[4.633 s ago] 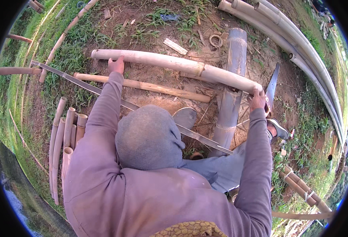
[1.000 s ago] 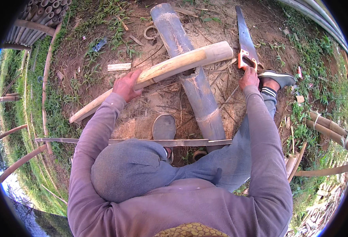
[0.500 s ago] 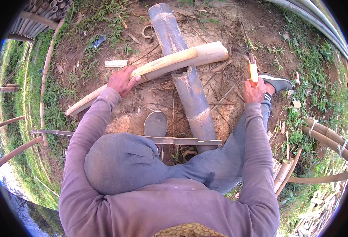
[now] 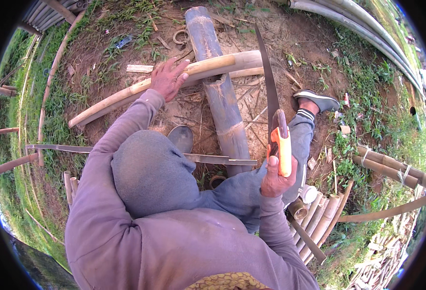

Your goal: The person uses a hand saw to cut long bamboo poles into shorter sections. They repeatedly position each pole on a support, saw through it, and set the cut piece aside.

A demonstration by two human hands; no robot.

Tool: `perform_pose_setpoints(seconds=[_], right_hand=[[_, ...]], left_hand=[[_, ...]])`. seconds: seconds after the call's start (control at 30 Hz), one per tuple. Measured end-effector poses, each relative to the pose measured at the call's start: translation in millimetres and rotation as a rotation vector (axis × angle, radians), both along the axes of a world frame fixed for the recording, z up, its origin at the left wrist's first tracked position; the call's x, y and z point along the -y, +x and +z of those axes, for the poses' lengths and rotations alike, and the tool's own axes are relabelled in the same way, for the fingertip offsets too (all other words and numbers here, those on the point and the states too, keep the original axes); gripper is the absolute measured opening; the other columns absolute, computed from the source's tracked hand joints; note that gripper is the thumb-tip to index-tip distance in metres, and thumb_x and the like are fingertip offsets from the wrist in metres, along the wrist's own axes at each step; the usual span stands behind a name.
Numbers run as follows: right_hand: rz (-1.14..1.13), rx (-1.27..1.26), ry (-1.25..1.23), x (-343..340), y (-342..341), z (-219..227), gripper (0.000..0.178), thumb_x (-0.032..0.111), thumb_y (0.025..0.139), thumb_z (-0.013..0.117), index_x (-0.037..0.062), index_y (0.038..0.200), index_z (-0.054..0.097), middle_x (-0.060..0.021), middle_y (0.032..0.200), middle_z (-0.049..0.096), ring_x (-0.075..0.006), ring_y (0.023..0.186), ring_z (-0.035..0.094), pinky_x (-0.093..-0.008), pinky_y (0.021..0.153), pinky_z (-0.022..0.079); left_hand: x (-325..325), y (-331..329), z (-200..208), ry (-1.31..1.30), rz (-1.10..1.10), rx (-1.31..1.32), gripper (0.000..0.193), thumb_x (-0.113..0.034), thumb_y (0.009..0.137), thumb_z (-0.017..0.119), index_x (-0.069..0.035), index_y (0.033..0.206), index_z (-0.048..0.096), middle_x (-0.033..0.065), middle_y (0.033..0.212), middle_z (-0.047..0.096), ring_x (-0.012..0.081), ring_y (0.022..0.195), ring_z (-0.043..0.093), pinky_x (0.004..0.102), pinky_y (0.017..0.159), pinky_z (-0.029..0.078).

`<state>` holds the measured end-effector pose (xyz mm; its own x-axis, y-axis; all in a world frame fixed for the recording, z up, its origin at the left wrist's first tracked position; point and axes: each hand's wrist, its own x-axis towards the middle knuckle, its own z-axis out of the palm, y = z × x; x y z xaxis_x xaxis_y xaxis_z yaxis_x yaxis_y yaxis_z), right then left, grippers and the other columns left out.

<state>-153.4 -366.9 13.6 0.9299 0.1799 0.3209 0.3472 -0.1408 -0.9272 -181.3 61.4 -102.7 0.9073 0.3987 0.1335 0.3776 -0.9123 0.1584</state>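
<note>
My left hand (image 4: 168, 80) rests with spread fingers on a pale bamboo pole (image 4: 212, 65). That pole lies slantwise across a thick grey bamboo log (image 4: 228, 111), above a notch cut in the log's top. My right hand (image 4: 277, 178) grips the orange handle of a handsaw (image 4: 272, 92) beside my right leg. Its dark blade points away from me, upright in the picture, just right of the pole's far end. Part of another pale length shows under the pole, right of the log.
A long thin strip (image 4: 213, 158) lies across the log's near end, by my knee. At right, bamboo pieces (image 4: 326, 217) lean beside a second blade (image 4: 309, 239). Cut poles (image 4: 353, 17) lie at the far right. A pale offcut (image 4: 139, 68) is on the dirt.
My right hand has drawn the saw back toward me and leftward, blade now in full view. My left hand has loosened its grip and spread its fingers over the pole.
</note>
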Motion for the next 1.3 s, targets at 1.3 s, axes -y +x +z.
perform_pose_setpoints(seconds=[1.3], right_hand=[[0.106,-0.096,-0.032,1,-10,1,0.040,0.024,0.102,0.080,-0.0055,0.124,0.065,-0.0040,0.086,0.069,-0.0102,0.075,0.061,-0.0260,0.072,0.050]], left_hand=[[9,18,4,-0.241,-0.192,0.516,0.032,-0.017,0.099,0.074,-0.015,0.130,0.078,0.0103,0.120,0.075,0.0333,0.111,0.072,0.0446,0.101,0.058]])
